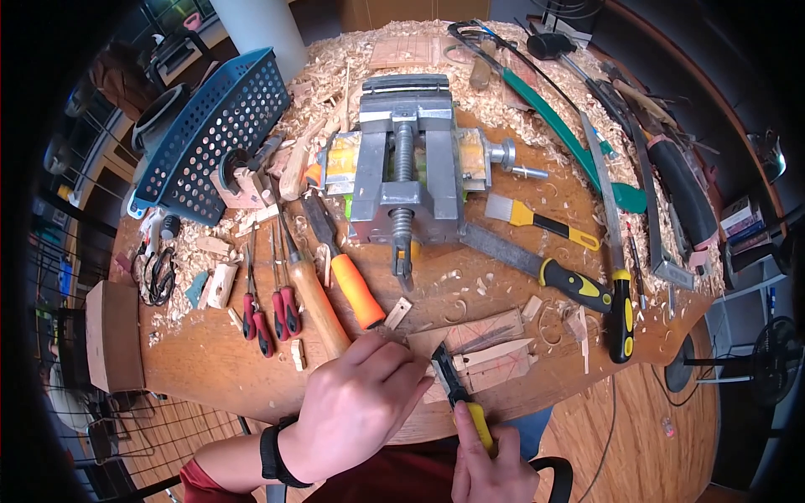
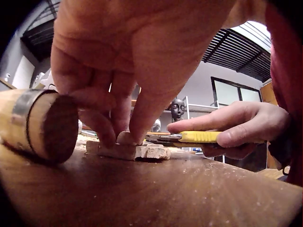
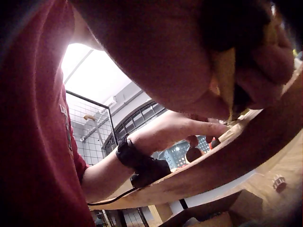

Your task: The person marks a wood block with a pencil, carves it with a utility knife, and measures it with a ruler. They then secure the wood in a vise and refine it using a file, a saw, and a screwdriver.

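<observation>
My left hand, with a black band at its wrist, pinches one end of a slim wooden piece between thumb and fingers. That piece tapers to a point at its far right end. Under it lies a flat board with red pencil lines, near the bench's front edge. In the left wrist view, the fingertips come down right over the board. My right hand grips a yellow-and-black utility knife. Its blade end overlaps the wooden piece close to the left fingertips.
A metal vise stands mid-bench amid wood shavings. Left are a blue basket, red-handled tools, an orange-handled chisel and a wooden-handled tool. Right lie a rasp, a yellow scraper and a green-framed saw.
</observation>
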A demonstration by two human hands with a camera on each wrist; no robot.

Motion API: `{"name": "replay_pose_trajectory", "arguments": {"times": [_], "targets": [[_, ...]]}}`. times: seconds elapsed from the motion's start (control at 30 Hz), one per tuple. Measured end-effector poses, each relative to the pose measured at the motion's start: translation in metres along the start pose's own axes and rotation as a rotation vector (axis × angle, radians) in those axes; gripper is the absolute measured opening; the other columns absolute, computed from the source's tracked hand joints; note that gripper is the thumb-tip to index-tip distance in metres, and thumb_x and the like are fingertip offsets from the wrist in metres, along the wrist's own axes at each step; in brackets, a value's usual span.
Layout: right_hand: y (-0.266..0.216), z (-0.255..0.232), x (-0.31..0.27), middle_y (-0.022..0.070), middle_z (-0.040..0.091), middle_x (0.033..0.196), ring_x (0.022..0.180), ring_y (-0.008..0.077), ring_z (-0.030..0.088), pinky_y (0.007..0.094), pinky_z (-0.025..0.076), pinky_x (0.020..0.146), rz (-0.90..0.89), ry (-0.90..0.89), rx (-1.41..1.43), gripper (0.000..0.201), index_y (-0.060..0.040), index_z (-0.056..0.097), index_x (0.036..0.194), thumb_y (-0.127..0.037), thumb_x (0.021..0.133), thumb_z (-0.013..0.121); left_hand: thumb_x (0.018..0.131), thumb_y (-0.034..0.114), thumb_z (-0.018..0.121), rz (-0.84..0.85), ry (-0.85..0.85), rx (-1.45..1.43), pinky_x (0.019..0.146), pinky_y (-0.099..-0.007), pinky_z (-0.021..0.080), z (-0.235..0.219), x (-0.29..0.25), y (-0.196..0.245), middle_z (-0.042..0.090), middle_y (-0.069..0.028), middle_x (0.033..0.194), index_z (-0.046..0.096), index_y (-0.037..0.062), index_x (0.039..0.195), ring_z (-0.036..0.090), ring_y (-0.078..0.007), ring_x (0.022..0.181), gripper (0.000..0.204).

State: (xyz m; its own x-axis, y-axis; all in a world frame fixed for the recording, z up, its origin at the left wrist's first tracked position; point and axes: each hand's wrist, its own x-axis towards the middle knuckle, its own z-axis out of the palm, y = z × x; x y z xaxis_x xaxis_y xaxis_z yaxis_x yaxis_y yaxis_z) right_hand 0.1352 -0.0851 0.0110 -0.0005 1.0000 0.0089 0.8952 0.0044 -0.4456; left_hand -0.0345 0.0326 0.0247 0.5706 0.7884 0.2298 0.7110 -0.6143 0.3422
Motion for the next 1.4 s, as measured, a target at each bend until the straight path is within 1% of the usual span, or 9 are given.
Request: {"name": "replay_pose_trajectory", "arguments": {"times": [0.5,0.7,0.77,0.87,0.9,1.0,1.13,1.33,1.4], "targets": [[-0.002,0.004,-0.002,0.0112,0.057,0.098,0.055,0.0266,0.059,0.0344,0.053,0.049,0.003,0.013,-0.032,0.057,-0.0231,0.051,0.145,-0.010,0.090,0.055,0.076,0.013,0.074,0.016,0.000,0.039,0.067,-0.0305,0.055,0.003,0.001,0.004,0.063,-0.0051,0.087,0.068,0.0019,0.086,0.062,-0.0211,0.087,0.015],[-0.001,0.004,0.001,0.0256,0.063,0.104,0.053,0.0263,0.062,0.0334,0.054,0.048,-0.043,-0.145,-0.054,0.075,-0.0119,0.033,0.154,-0.007,0.086,0.064,0.076,0.013,0.074,0.033,0.004,0.056,0.067,-0.0307,0.055,0.004,0.001,0.003,0.062,-0.0057,0.086,0.067,0.0027,0.083,0.062,-0.0213,0.086,0.014],[0.001,0.001,-0.001,0.0133,0.061,0.104,0.062,0.0286,0.063,0.0353,0.054,0.053,-0.054,-0.090,-0.031,0.054,-0.0169,0.052,0.144,-0.009,0.091,0.056,0.076,0.013,0.074,0.015,0.001,0.044,0.067,-0.0308,0.055,0.003,0.000,0.003,0.062,-0.0056,0.086,0.067,0.0030,0.082,0.062,-0.0213,0.086,0.013],[0.010,-0.004,-0.005,0.0161,0.064,0.114,0.074,0.0315,0.067,0.0371,0.055,0.058,-0.099,-0.017,0.254,0.050,-0.0093,0.053,0.141,-0.008,0.091,0.057,0.076,0.013,0.074,0.004,0.008,0.037,0.067,-0.0313,0.055,0.004,0.001,0.002,0.062,-0.0055,0.085,0.067,0.0036,0.081,0.062,-0.0212,0.086,0.013],[0.014,-0.009,-0.007,0.0194,0.063,0.123,0.087,0.0365,0.067,0.0396,0.056,0.065,-0.077,-0.038,0.285,0.047,-0.0030,0.052,0.138,-0.006,0.092,0.057,0.076,0.013,0.074,0.014,0.017,0.044,0.066,-0.0315,0.054,0.004,0.001,0.002,0.062,-0.0053,0.085,0.067,0.0039,0.081,0.062,-0.0212,0.086,0.013],[0.030,-0.008,0.000,0.0252,0.061,0.126,0.094,0.0371,0.068,0.0402,0.057,0.075,-0.102,0.172,0.319,0.047,0.0023,0.045,0.142,-0.003,0.096,0.050,0.075,0.014,0.074,0.028,0.070,0.062,0.066,-0.0315,0.054,0.004,0.002,0.001,0.062,-0.0046,0.084,0.067,0.0047,0.081,0.062,-0.0209,0.086,0.013],[0.032,-0.026,0.006,0.0144,0.068,0.096,0.076,0.0287,0.068,0.0351,0.054,0.070,0.156,-0.065,0.477,0.050,-0.0010,0.041,0.147,-0.001,0.097,0.046,0.077,0.015,0.078,0.022,0.043,0.060,0.065,-0.0323,0.053,0.000,0.004,0.002,0.066,-0.0069,0.086,0.070,0.0045,0.085,0.063,-0.0226,0.076,0.015],[0.029,-0.018,0.016,0.0198,0.069,0.108,0.081,0.0305,0.070,0.0367,0.056,0.074,-0.100,-0.017,0.451,0.046,-0.0004,0.046,0.143,-0.002,0.097,0.046,0.078,0.014,0.078,0.001,0.011,0.071,0.065,-0.0323,0.053,-0.002,0.003,0.003,0.066,-0.0066,0.086,0.071,0.0044,0.086,0.063,-0.0225,0.076,0.015],[0.029,-0.020,0.014,0.0239,0.065,0.119,0.085,0.0328,0.070,0.0388,0.056,0.076,-0.048,-0.099,0.496,0.048,-0.0005,0.045,0.144,-0.002,0.096,0.048,0.078,0.014,0.077,-0.005,0.017,0.073,0.066,-0.0325,0.053,-0.002,0.003,0.003,0.066,-0.0066,0.086,0.071,0.0044,0.086,0.063,-0.0225,0.076,0.015]]}}
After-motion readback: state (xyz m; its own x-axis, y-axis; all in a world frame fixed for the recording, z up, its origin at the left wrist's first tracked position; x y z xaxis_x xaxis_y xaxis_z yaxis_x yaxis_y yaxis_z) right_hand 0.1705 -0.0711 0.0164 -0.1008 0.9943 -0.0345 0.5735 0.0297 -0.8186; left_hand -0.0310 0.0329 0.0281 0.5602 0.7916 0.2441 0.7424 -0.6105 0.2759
